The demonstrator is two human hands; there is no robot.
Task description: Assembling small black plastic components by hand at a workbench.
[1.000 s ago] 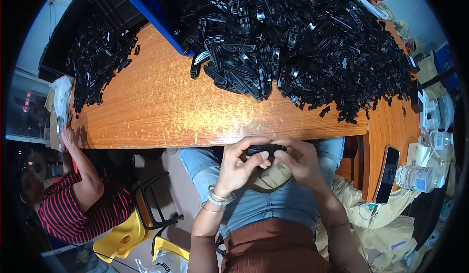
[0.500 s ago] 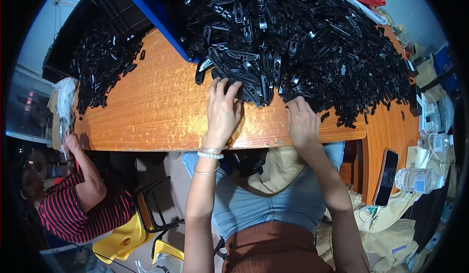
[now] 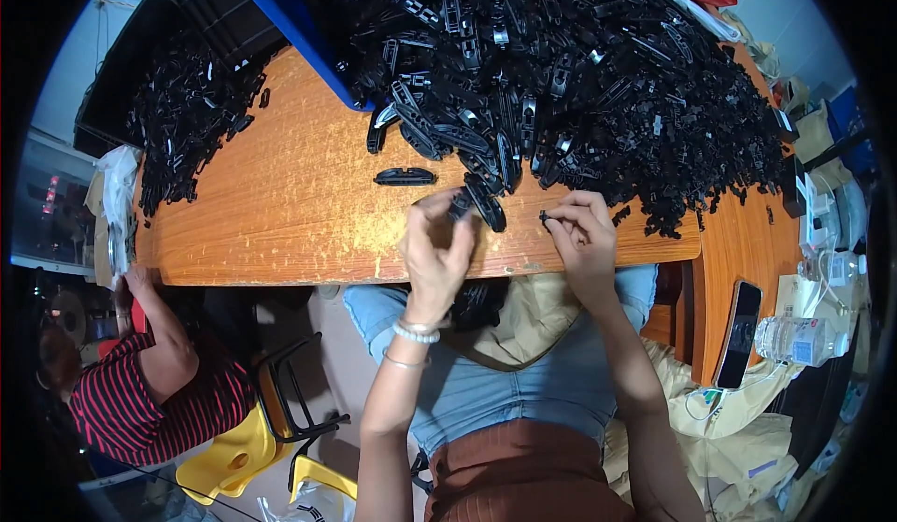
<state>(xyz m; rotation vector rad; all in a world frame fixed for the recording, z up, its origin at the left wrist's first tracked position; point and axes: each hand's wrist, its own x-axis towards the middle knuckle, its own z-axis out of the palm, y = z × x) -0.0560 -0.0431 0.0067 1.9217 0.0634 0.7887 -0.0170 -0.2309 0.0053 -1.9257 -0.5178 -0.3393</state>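
My left hand [image 3: 432, 251], with a pale bead bracelet on its wrist, is slightly blurred above the table. Its fingers and thumb close around a black plastic piece [image 3: 460, 204], partly hidden by them. Touching or just beside that piece is a long curved black plastic part [image 3: 485, 204]. Another curved part [image 3: 405, 177] lies alone on the wood, left of the fingertips. My right hand [image 3: 585, 240] pinches a small black plastic piece [image 3: 545, 216] between thumb and forefinger. Beyond both hands spreads a large heap of long black parts [image 3: 467, 73], with smaller pieces [image 3: 663, 139] on its right.
A blue bin edge [image 3: 299, 41] slants in at the far left of the heap. More black parts [image 3: 187, 120] spill from a black crate [image 3: 103, 101]. A phone [image 3: 740, 335] and plastic bottle [image 3: 799, 341] sit at right. A person in a striped shirt [image 3: 159, 391] works at left.
My hands have drawn back from the heap's edge. The left has taken up a black piece, the right a small one. A curved part now lies separate on the table.
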